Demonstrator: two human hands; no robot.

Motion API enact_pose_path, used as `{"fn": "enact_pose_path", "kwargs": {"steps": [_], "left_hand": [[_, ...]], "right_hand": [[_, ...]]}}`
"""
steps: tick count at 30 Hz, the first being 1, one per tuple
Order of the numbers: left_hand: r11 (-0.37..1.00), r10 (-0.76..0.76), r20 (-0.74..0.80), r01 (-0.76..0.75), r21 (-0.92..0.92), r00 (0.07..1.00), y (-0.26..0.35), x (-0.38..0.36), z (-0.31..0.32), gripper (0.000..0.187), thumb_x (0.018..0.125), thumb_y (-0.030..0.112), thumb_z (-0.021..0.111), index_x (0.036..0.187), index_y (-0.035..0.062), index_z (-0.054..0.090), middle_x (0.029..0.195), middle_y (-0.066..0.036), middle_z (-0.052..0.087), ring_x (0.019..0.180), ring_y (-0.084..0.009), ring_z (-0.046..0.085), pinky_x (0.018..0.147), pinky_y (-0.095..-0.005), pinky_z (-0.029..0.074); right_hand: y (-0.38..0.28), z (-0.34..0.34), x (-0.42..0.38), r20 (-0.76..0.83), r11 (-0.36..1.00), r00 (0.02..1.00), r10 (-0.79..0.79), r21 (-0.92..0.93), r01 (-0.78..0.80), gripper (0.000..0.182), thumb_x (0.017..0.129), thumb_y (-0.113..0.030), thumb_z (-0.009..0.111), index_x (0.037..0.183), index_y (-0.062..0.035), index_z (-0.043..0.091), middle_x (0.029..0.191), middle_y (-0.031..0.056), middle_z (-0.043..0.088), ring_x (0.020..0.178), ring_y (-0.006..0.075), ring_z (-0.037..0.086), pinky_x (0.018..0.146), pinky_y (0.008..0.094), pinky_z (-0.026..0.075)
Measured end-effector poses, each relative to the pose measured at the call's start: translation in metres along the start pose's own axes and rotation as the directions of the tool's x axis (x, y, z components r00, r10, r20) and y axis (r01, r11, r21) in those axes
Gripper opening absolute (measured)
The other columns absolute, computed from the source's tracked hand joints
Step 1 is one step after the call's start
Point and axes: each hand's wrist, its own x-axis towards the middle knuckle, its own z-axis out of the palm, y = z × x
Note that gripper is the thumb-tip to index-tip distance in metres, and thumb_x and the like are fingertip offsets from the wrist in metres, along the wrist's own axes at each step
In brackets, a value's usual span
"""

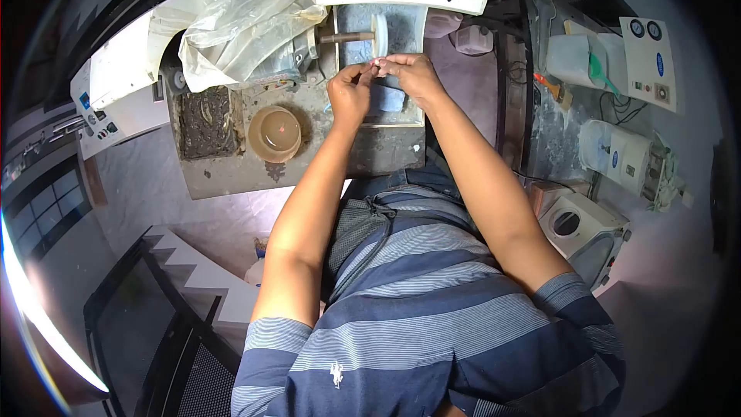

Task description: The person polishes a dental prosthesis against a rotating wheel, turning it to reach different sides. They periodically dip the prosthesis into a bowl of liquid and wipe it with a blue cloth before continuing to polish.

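Both hands meet at a white buffing wheel (pixel 381 35) on a horizontal shaft (pixel 346 37). Between their fingertips is a small pink-and-white piece (pixel 377 67), mostly covered by the fingers. My left hand (pixel 351 94) pinches it from the left, fingers closed. From the right, my right hand (pixel 414 77) closes thumb and fingers on the same piece, right at the wheel's lower edge. Under the hands lies a light blue cloth or sheet (pixel 387 99) in the shallow tray (pixel 421 46) around the wheel.
A round tan bowl (pixel 275 134) of cloudy liquid stands on the bench left of my left arm. Beside it sits a tray of dark, wet material (pixel 207 123). Clear plastic sheeting (pixel 247 23) covers the machine. A brush (pixel 566 98) and white equipment (pixel 617 158) are at the right.
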Motion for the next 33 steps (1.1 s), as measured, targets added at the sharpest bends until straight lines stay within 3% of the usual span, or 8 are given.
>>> {"fn": "enact_pose_path", "kwargs": {"steps": [3, 5, 10, 16, 26, 28, 30, 33], "left_hand": [[0.989, -0.019, 0.056, 0.011, 0.145, 0.998, 0.008, 0.001, 0.0, 0.01, 0.087, -0.002, 0.063, 0.093, -0.0073, 0.068, 0.084, -0.009, 0.071, 0.074, -0.0107, 0.064, 0.069, -0.0219, 0.051], [0.988, -0.077, 0.01, 0.078, -0.131, 0.997, 0.005, 0.002, 0.001, 0.009, 0.086, -0.002, 0.063, 0.092, -0.0075, 0.069, 0.082, -0.009, 0.071, 0.073, -0.0107, 0.064, 0.069, -0.0216, 0.05], [0.996, -0.089, 0.026, 0.089, 0.009, 0.996, 0.01, -0.006, 0.003, 0.008, 0.086, -0.001, 0.065, 0.089, -0.0076, 0.069, 0.08, -0.009, 0.07, 0.071, -0.0115, 0.064, 0.066, -0.0228, 0.051], [0.926, -0.251, 0.001, 0.24, -0.29, 0.968, 0.022, -0.012, 0.012, 0.007, 0.085, -0.001, 0.065, 0.083, -0.0069, 0.068, 0.075, -0.007, 0.068, 0.063, -0.0094, 0.06, 0.061, -0.0228, 0.05], [0.96, -0.242, -0.003, 0.239, -0.146, 0.97, 0.025, -0.008, -0.006, 0.009, 0.083, 0.003, 0.069, 0.083, -0.0059, 0.068, 0.077, -0.008, 0.068, 0.066, -0.0116, 0.062, 0.064, -0.0237, 0.05], [0.969, -0.213, -0.012, 0.21, -0.13, 0.977, 0.046, -0.013, -0.02, 0.01, 0.083, 0.003, 0.069, 0.084, -0.0073, 0.068, 0.079, -0.01, 0.069, 0.07, -0.0129, 0.064, 0.066, -0.0246, 0.051], [0.971, 0.175, -0.084, -0.157, 0.182, 0.981, 0.078, -0.024, -0.039, 0.01, 0.081, 0.0, 0.069, 0.085, -0.0088, 0.068, 0.08, -0.014, 0.069, 0.074, -0.016, 0.066, 0.07, -0.0256, 0.052], [0.886, 0.429, -0.033, -0.414, 0.208, 0.903, 0.131, -0.039, -0.065, 0.008, 0.079, -0.006, 0.068, 0.086, -0.0091, 0.067, 0.084, -0.018, 0.069, 0.078, -0.0197, 0.067, 0.073, -0.0268, 0.052]], "right_hand": [[0.0, 0.0, 0.001, 0.01, 1.0, 1.0, 0.001, 0.009, -0.001, 0.018, 0.086, -0.007, 0.067, 0.095, 0.0075, 0.069, 0.08, 0.0063, 0.068, 0.07, 0.0106, 0.06, 0.07, 0.0233, 0.048], [-0.009, 0.005, -0.003, -0.029, 0.994, 0.999, 0.023, -0.104, -0.026, 0.017, 0.086, -0.006, 0.067, 0.096, 0.0076, 0.069, 0.081, 0.0067, 0.068, 0.07, 0.01, 0.06, 0.069, 0.0228, 0.049], [-0.006, 0.002, -0.003, -0.002, 0.998, 0.999, 0.043, 0.035, -0.043, 0.017, 0.086, -0.005, 0.065, 0.096, 0.0085, 0.069, 0.084, 0.0081, 0.069, 0.072, 0.0107, 0.062, 0.069, 0.0235, 0.051], [-0.008, -0.002, 0.0, 0.048, 0.997, 0.997, 0.063, 0.044, -0.065, 0.02, 0.088, -0.008, 0.065, 0.096, 0.0096, 0.068, 0.081, 0.0093, 0.07, 0.072, 0.0121, 0.064, 0.068, 0.0245, 0.052], [-0.021, 0.008, -0.011, 0.075, 0.998, 0.997, 0.012, -0.064, -0.007, 0.02, 0.087, -0.005, 0.064, 0.1, 0.0096, 0.067, 0.087, 0.0128, 0.07, 0.076, 0.0126, 0.064, 0.07, 0.0244, 0.052], [-0.035, 0.014, -0.023, 0.086, 0.994, 0.996, -0.02, -0.101, 0.029, 0.02, 0.088, -0.006, 0.064, 0.101, 0.0079, 0.068, 0.088, 0.0117, 0.071, 0.076, 0.0125, 0.065, 0.072, 0.0247, 0.052], [-0.058, 0.02, -0.045, 0.197, 0.953, 0.955, -0.221, -0.166, 0.255, 0.02, 0.087, -0.008, 0.065, 0.101, 0.0051, 0.069, 0.087, 0.01, 0.072, 0.077, 0.0118, 0.065, 0.073, 0.0249, 0.052], [-0.096, 0.032, -0.081, 0.276, 0.89, 0.894, -0.352, -0.196, 0.411, 0.019, 0.088, -0.009, 0.064, 0.103, 0.002, 0.069, 0.089, 0.0098, 0.072, 0.079, 0.0109, 0.065, 0.072, 0.0246, 0.051]]}}
